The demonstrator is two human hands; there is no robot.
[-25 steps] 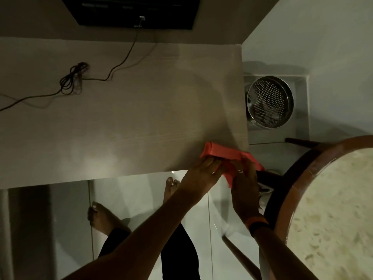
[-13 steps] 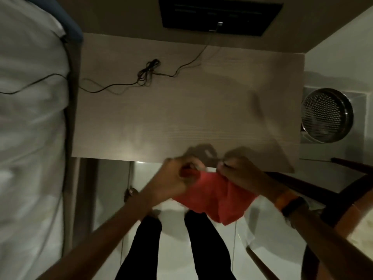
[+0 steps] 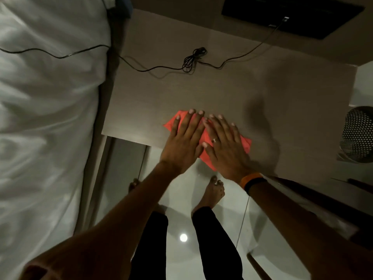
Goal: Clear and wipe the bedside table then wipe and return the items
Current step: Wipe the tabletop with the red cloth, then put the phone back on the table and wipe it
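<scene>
A red cloth (image 3: 245, 142) lies flat on the wooden bedside table (image 3: 222, 91), at its front edge, with one corner hanging over the edge. My left hand (image 3: 182, 142) rests palm down on the cloth's left part, fingers stretched out. Palm down beside it, my right hand (image 3: 224, 147) covers the cloth's right part and wears a ring and an orange wristband. Neither hand grips the cloth; both press on it. Most of the cloth is hidden under my hands.
A black cable with a knotted bundle (image 3: 192, 59) runs across the back of the table from a dark wall panel (image 3: 292, 15) onto the white bed (image 3: 50, 118) at the left. A perforated metal bin (image 3: 359, 134) stands at the right. My bare feet stand on glossy floor.
The cloth was held up in both hands in front of the table edge; now it is spread on the table under my flat hands. My view has swung left toward the bed.
</scene>
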